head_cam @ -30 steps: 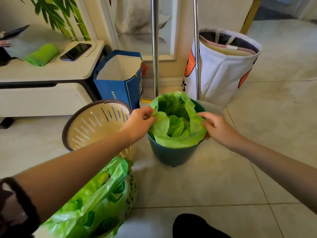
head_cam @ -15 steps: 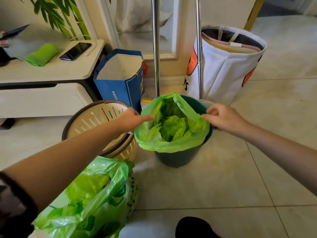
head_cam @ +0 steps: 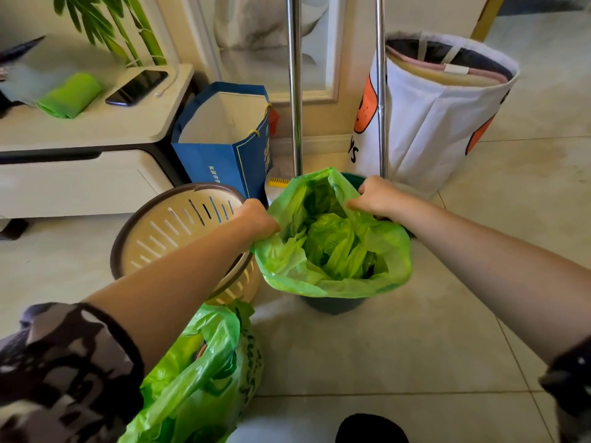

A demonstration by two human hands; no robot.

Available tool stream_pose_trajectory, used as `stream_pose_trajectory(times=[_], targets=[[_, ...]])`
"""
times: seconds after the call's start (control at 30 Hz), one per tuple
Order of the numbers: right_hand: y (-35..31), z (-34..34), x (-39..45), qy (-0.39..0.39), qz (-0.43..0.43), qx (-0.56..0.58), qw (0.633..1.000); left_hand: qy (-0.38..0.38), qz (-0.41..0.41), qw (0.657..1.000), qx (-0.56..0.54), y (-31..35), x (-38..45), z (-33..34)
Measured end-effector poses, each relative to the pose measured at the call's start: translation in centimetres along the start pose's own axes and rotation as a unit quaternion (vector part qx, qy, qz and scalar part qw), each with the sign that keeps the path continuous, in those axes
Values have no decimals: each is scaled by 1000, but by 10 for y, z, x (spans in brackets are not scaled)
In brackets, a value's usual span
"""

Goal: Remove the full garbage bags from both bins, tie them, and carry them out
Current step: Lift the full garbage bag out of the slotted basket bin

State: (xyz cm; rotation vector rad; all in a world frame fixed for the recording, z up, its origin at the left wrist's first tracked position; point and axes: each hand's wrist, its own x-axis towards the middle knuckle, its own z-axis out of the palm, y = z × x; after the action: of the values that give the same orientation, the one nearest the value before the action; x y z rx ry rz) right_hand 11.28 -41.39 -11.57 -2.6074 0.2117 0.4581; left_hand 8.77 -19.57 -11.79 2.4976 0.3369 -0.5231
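The floor (head_cam: 399,353) is made of big pale tiles. A dark green bin (head_cam: 334,304) with a green bag in it stands in the middle. Just left of it is a tan basket (head_cam: 179,231), tipped over a bit. A full green bag (head_cam: 204,378) sits near, at the bottom left. Far back stand a blue paper bag (head_cam: 224,155) and a white cloth hamper (head_cam: 438,123).

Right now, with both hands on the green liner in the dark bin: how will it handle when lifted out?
Likely floppy: the green liner is thin, crinkled film that sags between the left hand and right hand. Probably light, since only crumpled green plastic shows inside. The dark bin is small and may lift or tip along with it.
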Motion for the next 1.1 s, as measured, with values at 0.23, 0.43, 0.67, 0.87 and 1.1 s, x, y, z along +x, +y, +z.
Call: stream_pose_trajectory(times=[0.23,0.43,0.67,0.87,1.1], targets=[[15,-6,-20,153,-151,123,969,153,136,969,-137,-2,-15,-17],[54,-5,-45,139,-118,34,983,86,122,980,-133,-23,-30,-16],[59,-8,-63,42,18,-51,998,-171,35,976,-133,-27,-45,-20],[43,-22,-64,13,50,232,971,-35,39,947,-318,-15,-47,-22],[12,-43,-79,65,-5,403,913,63,52,958,-275,1,-67,-43]])
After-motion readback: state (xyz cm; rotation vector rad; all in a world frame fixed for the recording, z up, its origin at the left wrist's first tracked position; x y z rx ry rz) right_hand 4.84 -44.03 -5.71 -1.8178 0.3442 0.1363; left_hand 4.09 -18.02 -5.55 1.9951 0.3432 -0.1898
